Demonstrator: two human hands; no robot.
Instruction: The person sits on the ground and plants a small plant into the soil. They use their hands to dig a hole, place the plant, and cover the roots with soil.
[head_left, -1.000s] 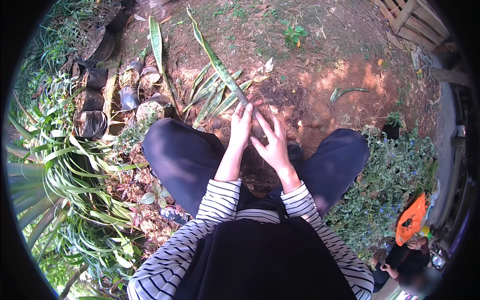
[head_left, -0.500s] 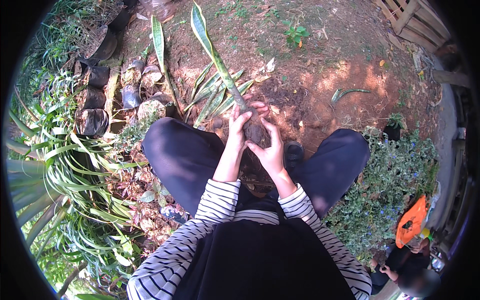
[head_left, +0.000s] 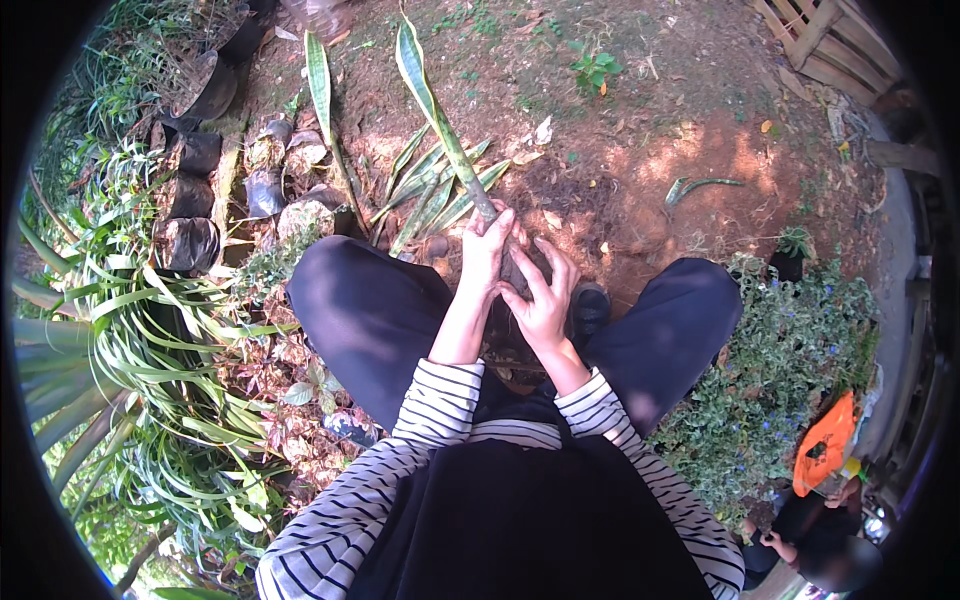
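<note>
A tall snake plant [head_left: 455,150], green with yellow edges, slants up and away to the left from my hands. My left hand [head_left: 482,255] is closed round the base of its stem. Below that grip, a dark soil-covered root clump [head_left: 507,262] shows in part between my hands. My right hand [head_left: 543,300] is beside the clump, its fingers curved and spread apart; whether the fingertips touch the roots is hard to tell. Several cut snake plant leaves [head_left: 425,195] lie on the soil just beyond my left hand. Another long snake plant leaf [head_left: 320,90] stands to their left.
Black plant bags [head_left: 190,243] line the left side beside strappy green plants [head_left: 150,320]. A small leaf piece [head_left: 690,188] lies on the brown soil at right. Bluish-flowered shrubs [head_left: 780,370] grow by my right knee. Another person [head_left: 800,530] with an orange bag [head_left: 825,443] is at lower right.
My left hand has shifted its grip and closed more tightly round the stem base. The fingers of my right hand have spread and loosened from the root clump. The plant has tilted slightly right.
</note>
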